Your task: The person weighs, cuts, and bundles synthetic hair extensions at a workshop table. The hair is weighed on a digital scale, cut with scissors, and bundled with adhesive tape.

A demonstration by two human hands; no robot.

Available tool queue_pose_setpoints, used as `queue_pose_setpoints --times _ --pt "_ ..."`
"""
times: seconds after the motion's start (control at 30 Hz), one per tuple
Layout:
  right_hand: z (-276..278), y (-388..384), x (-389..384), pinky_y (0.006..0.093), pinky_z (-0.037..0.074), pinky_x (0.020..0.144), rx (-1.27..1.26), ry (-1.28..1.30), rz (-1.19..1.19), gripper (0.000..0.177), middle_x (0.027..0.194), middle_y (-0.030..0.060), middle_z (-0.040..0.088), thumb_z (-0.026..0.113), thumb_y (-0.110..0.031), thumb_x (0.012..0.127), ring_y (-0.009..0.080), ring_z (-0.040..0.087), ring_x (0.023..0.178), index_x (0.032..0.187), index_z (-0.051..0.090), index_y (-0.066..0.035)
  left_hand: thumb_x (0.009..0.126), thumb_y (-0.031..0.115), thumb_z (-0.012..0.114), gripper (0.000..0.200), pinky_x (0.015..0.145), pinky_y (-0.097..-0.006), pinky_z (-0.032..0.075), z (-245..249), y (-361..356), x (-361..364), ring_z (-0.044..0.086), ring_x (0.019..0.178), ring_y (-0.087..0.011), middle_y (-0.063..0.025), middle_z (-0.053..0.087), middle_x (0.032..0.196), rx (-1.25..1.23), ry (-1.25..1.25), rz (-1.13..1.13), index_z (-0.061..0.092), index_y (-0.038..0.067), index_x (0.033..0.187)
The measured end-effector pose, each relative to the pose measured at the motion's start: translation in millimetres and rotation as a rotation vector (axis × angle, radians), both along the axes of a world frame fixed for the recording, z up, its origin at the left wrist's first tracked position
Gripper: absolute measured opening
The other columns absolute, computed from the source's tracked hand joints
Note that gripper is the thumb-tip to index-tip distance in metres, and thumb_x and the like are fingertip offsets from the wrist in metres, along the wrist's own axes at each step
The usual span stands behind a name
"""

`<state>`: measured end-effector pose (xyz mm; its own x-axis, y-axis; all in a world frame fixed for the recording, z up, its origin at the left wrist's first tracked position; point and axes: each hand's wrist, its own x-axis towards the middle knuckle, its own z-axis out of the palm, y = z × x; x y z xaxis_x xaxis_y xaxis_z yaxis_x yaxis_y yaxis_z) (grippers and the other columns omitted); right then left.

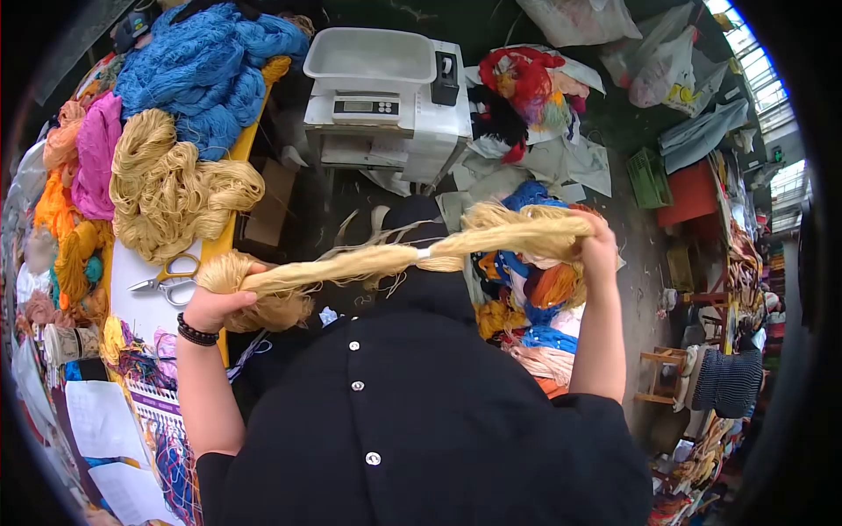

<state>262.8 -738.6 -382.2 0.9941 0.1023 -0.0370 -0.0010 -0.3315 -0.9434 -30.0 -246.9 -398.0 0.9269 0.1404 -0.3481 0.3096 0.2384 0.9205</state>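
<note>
A skein of pale yellow yarn (342, 268) is stretched across in front of my chest, with a white tie around its middle and loose strands hanging off it. My left hand (224, 298) grips one end, where the yarn bunches into a thick loop; a dark beaded bracelet circles that wrist. Around the other end my right hand (596, 245) is closed, raised a little higher. Close to my left hand, scissors (169, 279) with yellow and grey handles lie on the table. Past them sits a heap of tan yarn (167, 188).
Blue yarn (206, 74) and pink yarn (96, 158) pile up on the yellow-edged table (239, 149) at left. A digital scale (367, 107) with a white tray (368, 54) stands on a cabinet ahead. Mixed yarn (553, 289) lies low at right, and a green crate (647, 178) is beyond.
</note>
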Motion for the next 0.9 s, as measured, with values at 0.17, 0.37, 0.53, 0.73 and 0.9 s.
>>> queue_pose_setpoints --times 0.17,0.37,0.53,0.73,0.9 --pt "-78 -10 -13 0.037 0.048 0.084 -1.046 -0.224 0.367 0.042 0.101 0.0194 0.064 0.068 -0.015 0.071 0.0324 0.06 0.098 0.112 0.062 -0.007 0.09 0.017 0.058 0.036 0.067 -0.0193 0.042 -50 -14 1 0.052 0.075 -0.0056 -0.0113 0.061 0.116 -0.149 -0.047 0.219 0.054 0.0 0.122" --pt "3 194 -75 0.0303 0.051 0.073 -0.137 -0.423 0.86 0.024 0.095 0.0127 0.065 0.067 -0.01 0.08 0.0235 0.064 0.086 0.103 0.064 -0.003 0.096 0.035 0.045 0.047 0.068 -0.0232 0.042 1 -55 34 0.048 0.072 -0.0096 -0.014 0.054 0.125 -0.47 -0.313 0.19 0.048 0.0 0.127" --pt "51 279 -112 0.0305 0.049 0.075 0.145 -0.359 1.091 0.028 0.095 0.0108 0.065 0.066 -0.013 0.081 0.0214 0.063 0.085 0.106 0.063 -0.002 0.095 0.039 0.044 0.052 0.101 -0.0359 0.035 43 -59 43 0.041 0.126 -0.0227 -0.0161 0.037 0.142 -0.172 -0.54 0.155 0.05 -0.001 0.127" --pt "74 315 -144 0.0276 0.048 0.078 0.666 0.409 1.22 0.03 0.096 0.0104 0.061 0.065 -0.017 0.085 0.0124 0.058 0.092 0.103 0.058 0.005 0.095 0.041 0.043 0.056 0.101 -0.0366 0.036 75 -53 40 0.044 0.123 -0.0244 -0.0197 0.039 0.14 0.215 -0.627 0.148 0.049 -0.006 0.126" --pt "64 319 -133 0.025 0.048 0.078 0.292 0.217 1.296 0.031 0.096 0.0022 0.063 0.065 -0.017 0.087 0.007 0.056 0.087 0.11 0.059 0.002 0.091 0.03 0.057 0.043 0.09 -0.0301 0.044 79 -51 30 0.056 0.102 -0.0176 -0.0124 0.059 0.115 0.234 -0.384 0.243 0.054 -0.005 0.117"
